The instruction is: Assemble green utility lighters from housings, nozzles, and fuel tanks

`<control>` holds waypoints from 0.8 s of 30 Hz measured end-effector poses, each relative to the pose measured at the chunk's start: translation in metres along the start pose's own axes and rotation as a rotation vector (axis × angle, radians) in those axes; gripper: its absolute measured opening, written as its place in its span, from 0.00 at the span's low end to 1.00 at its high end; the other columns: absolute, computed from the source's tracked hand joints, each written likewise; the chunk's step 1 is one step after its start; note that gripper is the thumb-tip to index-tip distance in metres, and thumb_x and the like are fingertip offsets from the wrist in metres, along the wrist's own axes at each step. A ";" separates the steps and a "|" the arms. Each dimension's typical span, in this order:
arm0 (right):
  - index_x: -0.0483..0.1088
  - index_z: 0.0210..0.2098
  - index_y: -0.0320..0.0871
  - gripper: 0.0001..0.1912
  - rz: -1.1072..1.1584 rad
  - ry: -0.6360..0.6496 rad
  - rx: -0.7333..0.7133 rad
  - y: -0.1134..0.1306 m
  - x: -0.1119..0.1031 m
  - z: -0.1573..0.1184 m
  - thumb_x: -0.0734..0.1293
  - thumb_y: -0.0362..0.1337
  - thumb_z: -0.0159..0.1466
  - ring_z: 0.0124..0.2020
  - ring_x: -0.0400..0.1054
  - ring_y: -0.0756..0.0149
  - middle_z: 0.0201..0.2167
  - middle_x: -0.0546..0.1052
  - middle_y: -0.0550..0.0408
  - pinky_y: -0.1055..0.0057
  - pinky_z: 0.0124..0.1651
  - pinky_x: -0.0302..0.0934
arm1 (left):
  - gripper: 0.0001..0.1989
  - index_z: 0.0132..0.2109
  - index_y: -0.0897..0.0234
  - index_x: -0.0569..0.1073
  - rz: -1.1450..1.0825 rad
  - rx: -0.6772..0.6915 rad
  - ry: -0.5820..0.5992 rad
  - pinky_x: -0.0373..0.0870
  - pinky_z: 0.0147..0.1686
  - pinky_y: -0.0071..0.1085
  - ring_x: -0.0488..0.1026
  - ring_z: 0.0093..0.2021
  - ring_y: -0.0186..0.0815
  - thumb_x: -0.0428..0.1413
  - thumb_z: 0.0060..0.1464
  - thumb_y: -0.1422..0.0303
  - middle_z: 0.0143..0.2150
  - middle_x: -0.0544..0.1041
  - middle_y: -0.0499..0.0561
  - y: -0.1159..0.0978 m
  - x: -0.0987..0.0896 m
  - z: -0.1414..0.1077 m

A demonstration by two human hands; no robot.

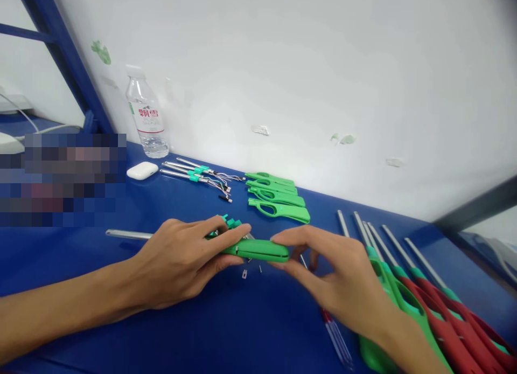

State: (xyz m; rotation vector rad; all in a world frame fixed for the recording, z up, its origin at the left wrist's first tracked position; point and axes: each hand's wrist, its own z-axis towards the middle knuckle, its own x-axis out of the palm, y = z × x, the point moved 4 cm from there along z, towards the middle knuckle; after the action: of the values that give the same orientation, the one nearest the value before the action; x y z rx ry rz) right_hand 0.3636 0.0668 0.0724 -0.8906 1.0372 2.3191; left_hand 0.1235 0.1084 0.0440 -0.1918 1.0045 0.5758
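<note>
My left hand point(181, 255) is closed around the front part of a green lighter body point(262, 250), and a metal tube point(128, 234) sticks out to the left past its knuckles. My right hand point(335, 271) pinches the rear end of the same body between thumb and fingers. The body lies level and shows its seam edge. Teal plastic pieces point(232, 222) lie behind my left fingers. Small metal parts point(244, 274) rest on the blue table point(226, 331) just below the body. Partly behind my right hand is a screwdriver with a clear handle point(338, 339).
Several green shells point(278, 209) and metal tubes with wires point(189, 174) lie along the wall. A water bottle point(147, 118) and a white case point(142, 171) stand back left. Green and red lighters point(448, 314) with long tubes fill the right side.
</note>
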 end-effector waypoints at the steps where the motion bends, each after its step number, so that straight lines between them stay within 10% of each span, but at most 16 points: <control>1: 0.76 0.50 0.48 0.07 -0.019 0.007 -0.014 0.000 0.001 -0.001 0.74 0.34 0.73 0.31 0.76 0.78 0.43 0.86 0.63 0.80 0.35 0.67 | 0.21 0.70 0.58 0.66 0.002 0.006 -0.005 0.65 0.26 0.33 0.80 0.30 0.35 0.37 0.84 0.57 0.49 0.83 0.51 -0.001 0.000 0.001; 8: 0.74 0.56 0.51 0.12 -0.201 0.042 -0.155 0.007 0.009 -0.003 0.71 0.48 0.77 0.40 0.84 0.70 0.47 0.86 0.64 0.73 0.38 0.71 | 0.21 0.70 0.58 0.65 -0.023 0.029 0.011 0.71 0.28 0.34 0.84 0.34 0.37 0.36 0.84 0.58 0.50 0.83 0.52 -0.004 0.001 0.001; 24: 0.75 0.60 0.45 0.14 -0.215 0.012 -0.205 0.012 0.013 -0.004 0.70 0.40 0.78 0.38 0.86 0.67 0.50 0.89 0.58 0.70 0.34 0.69 | 0.19 0.67 0.58 0.66 -0.060 0.035 -0.004 0.70 0.28 0.34 0.84 0.34 0.38 0.37 0.84 0.59 0.49 0.84 0.52 -0.006 -0.003 0.002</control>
State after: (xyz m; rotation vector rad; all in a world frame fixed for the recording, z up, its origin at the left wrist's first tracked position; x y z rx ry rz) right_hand 0.3485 0.0586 0.0667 -1.0404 0.6790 2.2663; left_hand 0.1265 0.1034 0.0466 -0.1886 1.0006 0.5035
